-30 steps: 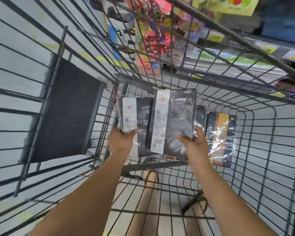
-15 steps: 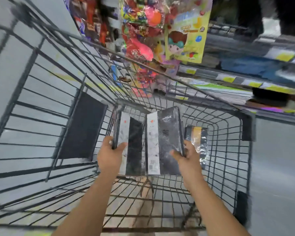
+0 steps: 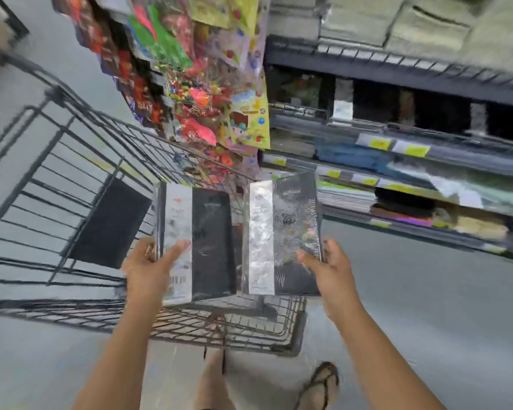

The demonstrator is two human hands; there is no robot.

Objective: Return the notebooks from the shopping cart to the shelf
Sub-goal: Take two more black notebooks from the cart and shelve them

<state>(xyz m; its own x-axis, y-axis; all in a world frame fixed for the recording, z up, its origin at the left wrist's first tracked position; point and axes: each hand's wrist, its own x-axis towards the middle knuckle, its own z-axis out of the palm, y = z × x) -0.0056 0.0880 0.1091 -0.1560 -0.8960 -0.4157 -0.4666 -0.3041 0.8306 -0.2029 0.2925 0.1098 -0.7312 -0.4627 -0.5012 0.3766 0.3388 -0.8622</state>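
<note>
both hands up over the shopping cart (image 3: 71,220), each gripping a wrapped notebook. left hand (image 3: 148,270) pinches the left notebook (image 3: 199,241) by its lower left edge, thumb on the cover. right hand (image 3: 329,267) clasps the right notebook (image 3: 282,235) at its lower right corner. the shelf (image 3: 412,173) runs just right of the cart.

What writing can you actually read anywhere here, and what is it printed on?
None reads clearly.
Left notebook: white band print and barcode, blurred.
Right notebook: band and cover lettering, blurred.
Yellow shelf tags: too blurred.
Hanging cartoon packet: lettering illegible.
</note>
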